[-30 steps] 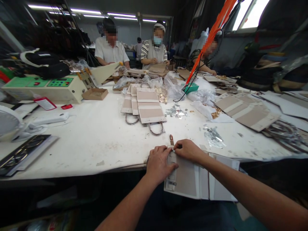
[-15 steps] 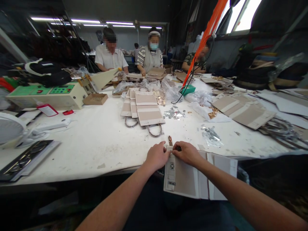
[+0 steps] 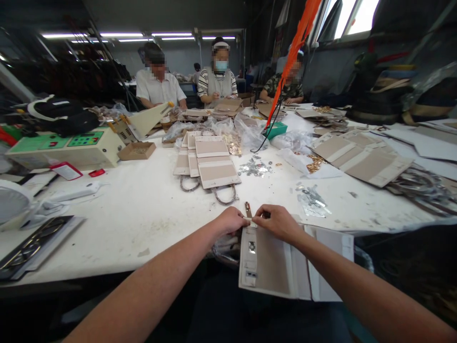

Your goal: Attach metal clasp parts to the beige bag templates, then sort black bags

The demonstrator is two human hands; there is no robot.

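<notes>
A beige bag panel [image 3: 273, 267] with a folded spine lies over the table's front edge, partly off it. Two small metal plates [image 3: 252, 247] show along its left strip. My left hand [image 3: 231, 221] is closed on the panel's upper left corner, thumb and fingers pressed together. Right beside it, the fingertips of my right hand [image 3: 275, 222] pinch at the same edge; what lies between them is too small to make out. A short strap with a metal fitting [image 3: 248, 209] sticks out past the corner, just beyond my fingers. Part of a wrapped handle [image 3: 224, 255] hangs under my left hand.
Stacked bag panels [image 3: 217, 166] with handles lie ahead. Flat silver metal pieces [image 3: 255, 166] and more clear-looking plates [image 3: 313, 200] are scattered nearby. More panels [image 3: 364, 159] lie right, a machine [image 3: 67, 147] left. An orange bundle [image 3: 294, 52] hangs down. Three people work opposite.
My left hand has turned and its fingers have closed at the panel's corner. The right fingertips have shifted slightly toward the edge. A handle now shows below my left hand.
</notes>
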